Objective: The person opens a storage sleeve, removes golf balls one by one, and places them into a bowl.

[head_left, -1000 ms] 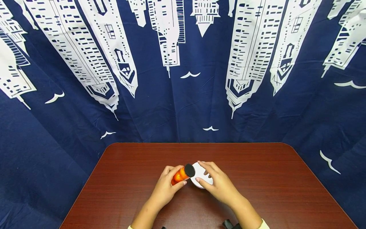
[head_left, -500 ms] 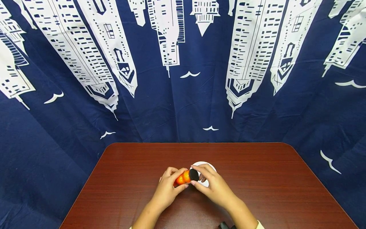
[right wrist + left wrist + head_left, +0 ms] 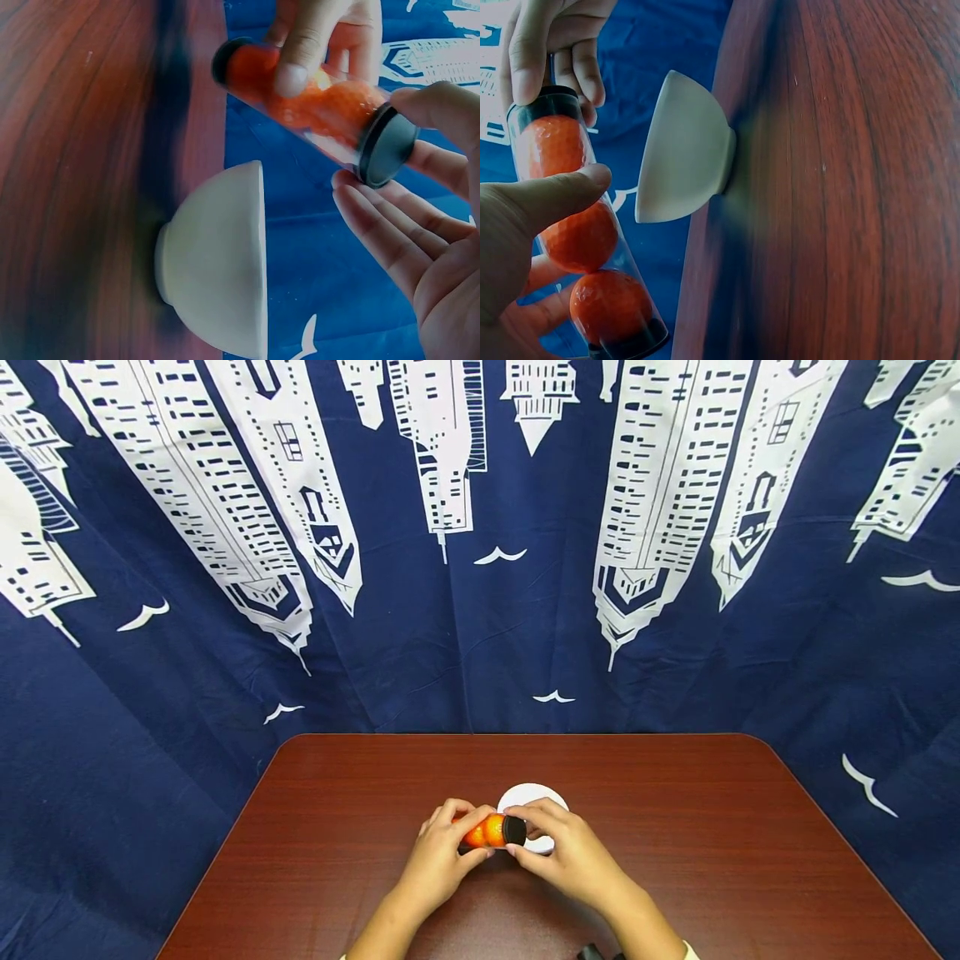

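A clear plastic tube (image 3: 630,262) with black end caps holds three orange, dimpled balls (image 3: 581,236) that look like golf balls. My left hand (image 3: 442,853) grips the tube round its middle, thumb across the front in the left wrist view. At the tube's right end, the thumb and fingers of my right hand (image 3: 570,853) pinch the black cap (image 3: 386,146), which still sits on the tube. The tube is held up, lying almost level in the head view. Just beyond it, a white bowl (image 3: 531,793) stands upright on the table, partly hidden by the right hand.
The reddish-brown wooden table (image 3: 360,777) has rounded far corners. Behind it hangs a dark blue cloth (image 3: 465,643) printed with white buildings and birds. A small black object (image 3: 590,952) shows beside the right forearm at the bottom edge.
The tube has swung from tilted to nearly level and shifted slightly right. My right hand has come from over the bowl onto the tube's cap.
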### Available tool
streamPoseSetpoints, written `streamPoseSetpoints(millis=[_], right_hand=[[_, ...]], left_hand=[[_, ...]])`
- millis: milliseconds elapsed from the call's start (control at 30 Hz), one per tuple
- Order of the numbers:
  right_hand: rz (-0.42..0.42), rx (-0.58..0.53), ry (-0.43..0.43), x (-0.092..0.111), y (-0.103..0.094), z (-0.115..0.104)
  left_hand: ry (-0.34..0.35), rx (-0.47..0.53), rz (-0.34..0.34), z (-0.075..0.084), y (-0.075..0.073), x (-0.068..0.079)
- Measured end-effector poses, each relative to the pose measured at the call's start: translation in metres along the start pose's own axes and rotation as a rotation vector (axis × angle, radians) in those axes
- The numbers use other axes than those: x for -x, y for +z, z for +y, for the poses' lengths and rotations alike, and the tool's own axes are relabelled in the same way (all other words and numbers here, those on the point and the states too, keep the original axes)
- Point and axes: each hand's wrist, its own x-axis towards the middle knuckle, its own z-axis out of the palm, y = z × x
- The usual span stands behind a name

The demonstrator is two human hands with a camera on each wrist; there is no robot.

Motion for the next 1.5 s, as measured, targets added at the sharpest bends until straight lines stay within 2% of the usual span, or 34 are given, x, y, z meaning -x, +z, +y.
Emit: streamPoseSetpoints(millis=[267, 400, 667, 867, 967, 1167, 1267, 1400, 1500], right_hand=[[-0.041, -0.023, 0.014, 0.002, -0.004, 0.002], [-0.031, -0.021, 0.008, 0.002, -0.004, 0.002], [0.034, 0.075, 0.027, 0.001, -0.002, -0.005], [0.044, 0.120, 0.028, 0.001, -0.003, -0.009], [0.034, 0.081, 0.027, 0.001, -0.005, -0.009], [-0.027, -0.085, 0.047, 0.001, -0.007, -0.001], [-0.028, -0.162, 0.061, 0.002, -0.007, 0.002], [-0.010, -0.209, 0.073, 0.000, -0.007, 0.003], [-0.009, -0.188, 0.074, 0.000, -0.007, 0.004]], left_hand=[[0.015, 0.017, -0.021, 0.001, 0.001, 0.001], [0.009, 0.022, -0.029, 0.001, 0.002, 0.002], [0.016, -0.008, 0.046, 0.003, 0.002, -0.001], [0.012, -0.027, 0.069, 0.006, 0.001, -0.001], [0.015, -0.022, 0.069, 0.006, 0.001, -0.001], [0.009, 0.005, 0.039, 0.005, 0.001, 0.000], [-0.008, 0.037, 0.038, 0.002, 0.002, 0.000], [-0.035, 0.081, 0.044, -0.001, 0.001, 0.000], [-0.050, 0.099, 0.043, -0.002, 0.001, 0.000]])
